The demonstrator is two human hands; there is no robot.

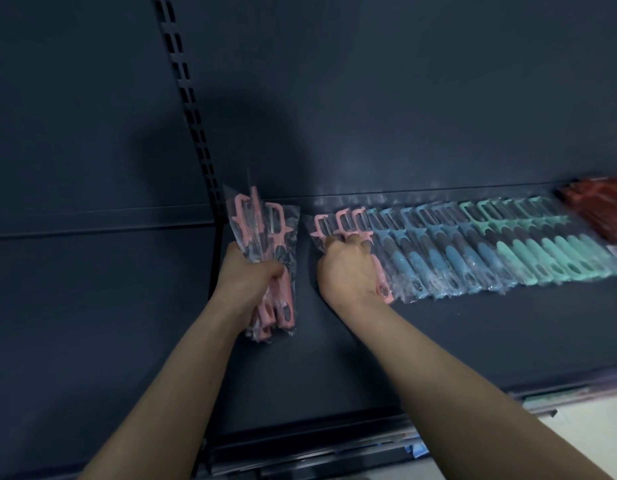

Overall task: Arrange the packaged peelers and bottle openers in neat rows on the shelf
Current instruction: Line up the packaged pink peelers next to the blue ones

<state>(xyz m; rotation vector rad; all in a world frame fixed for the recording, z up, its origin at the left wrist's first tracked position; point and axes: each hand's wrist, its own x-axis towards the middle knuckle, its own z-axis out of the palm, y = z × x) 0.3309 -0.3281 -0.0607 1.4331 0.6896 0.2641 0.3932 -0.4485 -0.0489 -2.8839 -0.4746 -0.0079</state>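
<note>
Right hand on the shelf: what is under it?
Pink packaged peelers at the row's left end, on the shelf. The right hand covers most handles; how many is unclear.

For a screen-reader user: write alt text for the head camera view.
A person's left hand grips a bundle of packaged pink peelers over a dark shelf, while the right hand grips the row's pink peelers at its left end. Rightward lie blue peelers, teal peelers, then blurred red packages.

Pink peelers (262, 237) in clear wrap, then a row running pink (338, 220), blue (435, 247), mint green (542, 244) and red (598, 206), all on a dark navy shelf (335, 358).
</note>
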